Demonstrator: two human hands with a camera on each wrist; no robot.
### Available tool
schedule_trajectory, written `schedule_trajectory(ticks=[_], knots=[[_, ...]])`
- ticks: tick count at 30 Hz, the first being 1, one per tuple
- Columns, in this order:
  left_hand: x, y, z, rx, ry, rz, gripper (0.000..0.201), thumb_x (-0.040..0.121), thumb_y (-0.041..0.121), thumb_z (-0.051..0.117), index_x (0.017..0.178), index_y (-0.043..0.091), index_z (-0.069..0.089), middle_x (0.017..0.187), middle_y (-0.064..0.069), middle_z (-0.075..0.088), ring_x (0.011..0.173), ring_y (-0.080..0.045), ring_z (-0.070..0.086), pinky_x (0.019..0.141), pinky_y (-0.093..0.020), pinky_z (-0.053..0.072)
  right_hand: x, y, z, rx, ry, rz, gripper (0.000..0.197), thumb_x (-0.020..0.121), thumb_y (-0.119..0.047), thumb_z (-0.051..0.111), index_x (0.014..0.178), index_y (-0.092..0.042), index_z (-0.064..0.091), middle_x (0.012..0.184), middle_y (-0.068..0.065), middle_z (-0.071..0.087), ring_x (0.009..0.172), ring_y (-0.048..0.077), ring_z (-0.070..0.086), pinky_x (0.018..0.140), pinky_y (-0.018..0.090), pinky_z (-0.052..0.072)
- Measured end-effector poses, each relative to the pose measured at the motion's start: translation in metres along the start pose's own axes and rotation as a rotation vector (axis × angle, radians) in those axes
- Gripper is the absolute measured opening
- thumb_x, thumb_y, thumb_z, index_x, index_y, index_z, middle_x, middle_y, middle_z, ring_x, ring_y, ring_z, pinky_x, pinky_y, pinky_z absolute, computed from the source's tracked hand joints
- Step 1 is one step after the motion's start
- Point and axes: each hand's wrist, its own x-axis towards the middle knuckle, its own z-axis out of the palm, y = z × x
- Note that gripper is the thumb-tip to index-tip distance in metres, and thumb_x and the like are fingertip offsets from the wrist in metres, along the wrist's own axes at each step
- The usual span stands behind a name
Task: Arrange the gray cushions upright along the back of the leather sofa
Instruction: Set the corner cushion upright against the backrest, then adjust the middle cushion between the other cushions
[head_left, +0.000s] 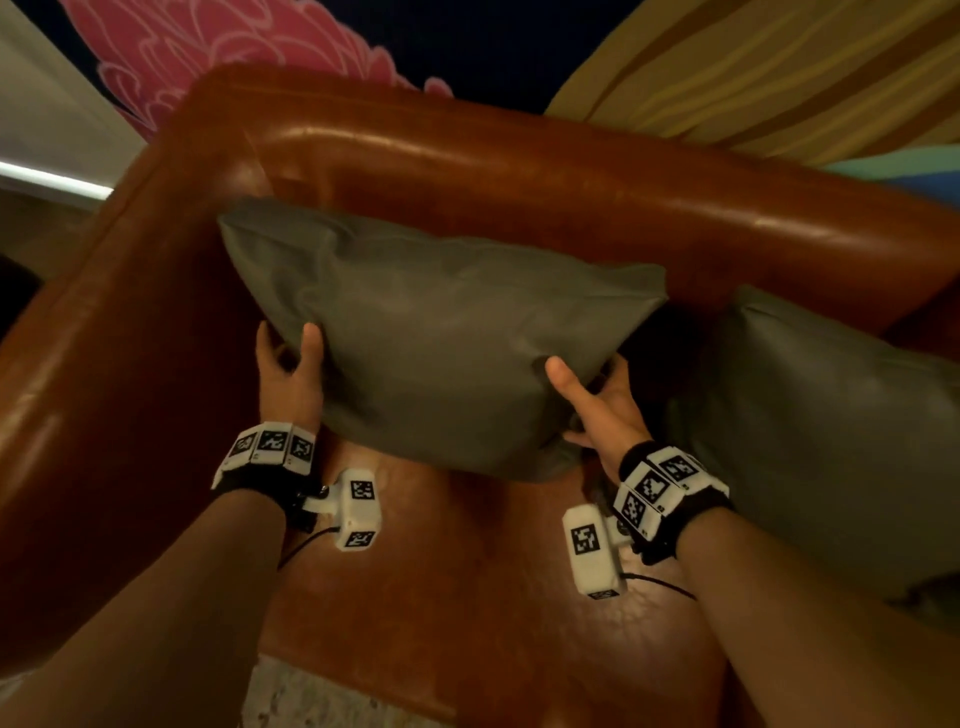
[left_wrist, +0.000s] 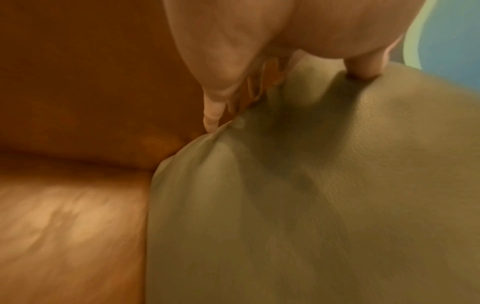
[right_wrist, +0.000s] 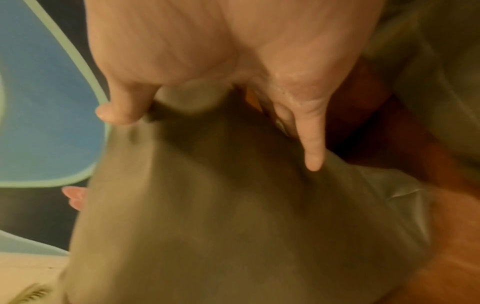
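Note:
A gray cushion (head_left: 441, 338) is held up above the seat of the brown leather sofa (head_left: 493, 171), near its left corner and in front of the backrest. My left hand (head_left: 291, 364) grips its left edge, thumb on the front face and fingers behind. My right hand (head_left: 587, 395) grips its lower right corner the same way. The left wrist view shows the cushion (left_wrist: 324, 195) with my thumb pressed into it; the right wrist view shows the cushion (right_wrist: 221, 216) pinched between thumb and fingers. A second gray cushion (head_left: 831, 441) leans at the right.
The sofa's left armrest (head_left: 104, 364) curves round beside the held cushion. Bare seat leather (head_left: 441, 571) lies below my wrists. Behind the backrest are a pink-patterned dark wall (head_left: 234, 47) and striped yellow fabric (head_left: 779, 67).

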Motion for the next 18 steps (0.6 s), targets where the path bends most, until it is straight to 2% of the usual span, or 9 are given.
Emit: schedule_trajectory(ticks=[2, 4, 7, 8, 10, 12, 14, 16, 18], knots=[[-0.011, -0.011, -0.001, -0.04, 0.046, -0.055, 0.112, 0.056, 0.091, 0.054, 0.152, 0.044, 0.017, 0.157, 0.003, 0.041, 0.139, -0.025, 0.046, 0.114, -0.054, 0.037, -0.009, 0.006, -0.02, -0.032, -0.009, -0.018, 0.119, 0.046, -0.074, 0.075, 0.147, -0.044, 0.02, 0.15, -0.007, 0.04, 0.129, 0.019, 0.047, 0.103, 0.053, 0.046], [-0.031, -0.028, 0.002, -0.082, 0.127, -0.113, 0.107, 0.06, 0.09, 0.049, 0.151, 0.038, 0.025, 0.151, 0.001, 0.048, 0.134, -0.025, 0.051, 0.112, -0.053, 0.039, -0.021, 0.016, -0.047, -0.028, -0.023, -0.035, 0.113, 0.051, -0.072, 0.077, 0.147, -0.041, 0.024, 0.154, -0.003, 0.037, 0.135, 0.02, 0.043, 0.108, 0.051, 0.043], [-0.085, -0.057, 0.022, 0.051, 0.136, -0.213, 0.07, 0.087, 0.06, 0.049, 0.137, 0.012, 0.049, 0.137, -0.016, 0.059, 0.123, -0.037, 0.057, 0.103, -0.046, 0.046, -0.051, 0.034, -0.102, 0.038, -0.067, -0.066, 0.066, 0.072, -0.04, 0.075, 0.131, -0.028, 0.048, 0.135, 0.006, 0.057, 0.12, 0.016, 0.059, 0.104, 0.044, 0.049], [-0.105, -0.068, 0.033, 0.156, 0.066, -0.263, 0.051, 0.097, 0.041, 0.046, 0.13, 0.003, 0.054, 0.134, -0.023, 0.058, 0.121, -0.041, 0.057, 0.1, -0.047, 0.046, -0.062, 0.042, -0.125, 0.029, -0.062, -0.094, 0.048, 0.076, -0.03, 0.073, 0.12, -0.027, 0.055, 0.122, 0.009, 0.066, 0.109, 0.017, 0.065, 0.099, 0.041, 0.052], [-0.146, -0.093, 0.061, 0.314, -0.142, -0.388, 0.026, 0.1, 0.014, 0.043, 0.114, 0.002, 0.061, 0.13, -0.026, 0.06, 0.109, -0.042, 0.06, 0.091, -0.049, 0.048, -0.082, 0.055, -0.178, -0.018, 0.0, -0.161, 0.031, 0.073, -0.026, 0.074, 0.102, -0.022, 0.064, 0.091, 0.011, 0.077, 0.09, 0.02, 0.071, 0.088, 0.035, 0.057], [-0.183, -0.105, 0.095, 0.475, -0.363, -0.339, 0.016, 0.093, 0.013, 0.054, 0.106, 0.011, 0.063, 0.124, -0.021, 0.066, 0.102, -0.037, 0.063, 0.091, -0.047, 0.052, -0.096, 0.064, -0.235, -0.025, 0.126, -0.188, 0.023, 0.066, -0.026, 0.074, 0.086, -0.016, 0.068, 0.07, 0.004, 0.076, 0.071, 0.014, 0.071, 0.075, 0.025, 0.058], [-0.212, -0.094, 0.14, 0.58, -0.461, -0.186, 0.023, 0.091, 0.022, 0.061, 0.112, 0.013, 0.066, 0.111, -0.009, 0.067, 0.099, -0.028, 0.061, 0.093, -0.036, 0.047, -0.102, 0.069, -0.299, -0.024, 0.341, -0.217, 0.007, 0.071, -0.017, 0.074, 0.074, -0.016, 0.068, 0.06, -0.006, 0.073, 0.058, 0.005, 0.067, 0.065, 0.02, 0.057], [-0.235, -0.065, 0.186, 0.564, -0.46, -0.019, 0.032, 0.093, 0.027, 0.062, 0.119, 0.01, 0.065, 0.107, -0.002, 0.063, 0.102, -0.02, 0.058, 0.093, -0.029, 0.041, -0.095, 0.075, -0.363, -0.016, 0.603, -0.213, 0.015, 0.075, -0.035, 0.077, 0.069, -0.026, 0.066, 0.058, -0.012, 0.071, 0.059, 0.003, 0.066, 0.069, 0.029, 0.057], [-0.256, -0.029, 0.231, 0.329, -0.454, -0.017, 0.042, 0.091, 0.033, 0.064, 0.129, 0.017, 0.059, 0.116, 0.0, 0.061, 0.112, -0.02, 0.059, 0.101, -0.036, 0.045, -0.08, 0.078, -0.419, 0.002, 0.767, -0.149, 0.05, 0.048, -0.077, 0.072, 0.071, -0.033, 0.064, 0.068, -0.011, 0.068, 0.078, 0.011, 0.069, 0.084, 0.044, 0.057]])
